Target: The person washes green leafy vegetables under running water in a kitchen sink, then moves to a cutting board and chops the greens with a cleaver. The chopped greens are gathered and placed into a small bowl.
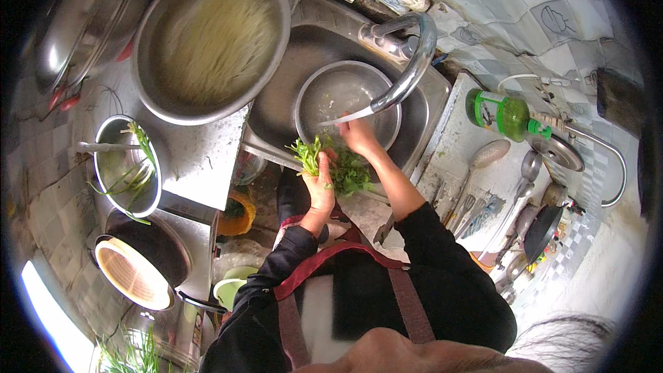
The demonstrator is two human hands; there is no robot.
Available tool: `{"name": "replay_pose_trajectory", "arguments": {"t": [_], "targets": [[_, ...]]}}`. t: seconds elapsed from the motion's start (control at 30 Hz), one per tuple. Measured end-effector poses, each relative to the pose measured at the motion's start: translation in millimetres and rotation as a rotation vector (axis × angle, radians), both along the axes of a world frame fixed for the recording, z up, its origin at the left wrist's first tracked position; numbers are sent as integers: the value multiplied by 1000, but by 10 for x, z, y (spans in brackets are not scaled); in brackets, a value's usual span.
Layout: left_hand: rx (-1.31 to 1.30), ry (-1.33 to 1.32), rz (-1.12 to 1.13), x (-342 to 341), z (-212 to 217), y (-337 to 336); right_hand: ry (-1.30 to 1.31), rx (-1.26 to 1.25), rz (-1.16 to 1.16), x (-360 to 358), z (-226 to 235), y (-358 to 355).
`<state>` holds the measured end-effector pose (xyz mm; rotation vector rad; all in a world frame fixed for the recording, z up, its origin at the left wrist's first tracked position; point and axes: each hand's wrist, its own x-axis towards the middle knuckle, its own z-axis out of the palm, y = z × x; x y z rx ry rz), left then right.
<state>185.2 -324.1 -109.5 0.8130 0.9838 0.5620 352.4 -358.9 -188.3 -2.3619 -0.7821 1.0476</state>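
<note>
My left hand (319,186) is wrapped round a bunch of leafy green herbs (308,157), held upright just in front of the sink. Its cut stems point up, and the dark leaves hang down on the right between my arms. My right hand (360,137) is over the near side of a round metal basin (302,100), where water runs from the curved faucet (425,45). Its fingers are bent together under the stream; whatever they may hold is hidden. Water with a few pale bits lies in the basin, which stands in the steel sink (271,107).
A wide metal bowl of soaking pale noodles (224,41) stands left of the sink. Farther left, a smaller pot (159,179) holds long green stalks. At right are a green bottle (501,112), a slotted spoon (490,154) and other utensils. A woven basket (135,273) lies lower left.
</note>
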Motion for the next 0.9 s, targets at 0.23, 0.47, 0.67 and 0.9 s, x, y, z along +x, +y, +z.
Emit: {"name": "replay_pose_trajectory", "arguments": {"t": [0.23, 0.47, 0.67, 0.9], "targets": [[-137, -1, 4, -4, -123, 63, 30, 557, -235, -934, 922, 156], [-154, -251, 222, 195, 162, 238, 197, 575, 136, -1109, 1115, 35], [-11, -109, 231, 296, 322, 521, 272, 699, 125, -1071, 1633, -49], [242, -116, 156, 176, 764, 972, 95, 685, -383, -530, 1661, -404]]}}
